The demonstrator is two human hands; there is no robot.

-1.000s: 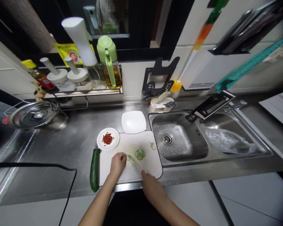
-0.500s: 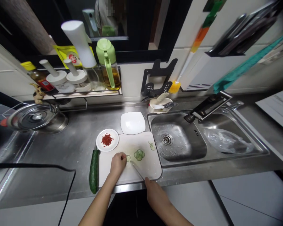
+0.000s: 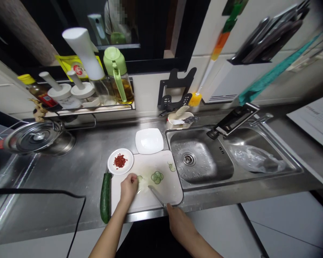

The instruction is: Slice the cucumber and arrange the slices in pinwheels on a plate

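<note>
On the white cutting board [image 3: 145,204], my left hand [image 3: 128,187] is closed, its fingertips at a thin cucumber slice [image 3: 140,177]. My right hand [image 3: 179,220] grips a knife [image 3: 156,195] by its handle at the board's front edge. The blade lies low over the board, its tip pointing up-left, apart from the slice. Right of the blade's tip is a small pile of cucumber slices [image 3: 157,177]. A few thin cucumber pieces [image 3: 171,166] sit by the board's right edge. Along the left side rests a long cucumber [image 3: 105,200] with one end cut.
A white plate of chopped red bits [image 3: 120,161] overlaps the board's upper left corner. Behind the board stands a white square dish [image 3: 149,141]. The sink [image 3: 204,175] borders it on the right. Far left is a lidded pot [image 3: 61,143]; bottles [image 3: 121,86] line the rear shelf.
My left hand has drawn left with the slice, away from the knife. A gap now separates the blade's tip from the slice. The whole view has shifted slightly.
</note>
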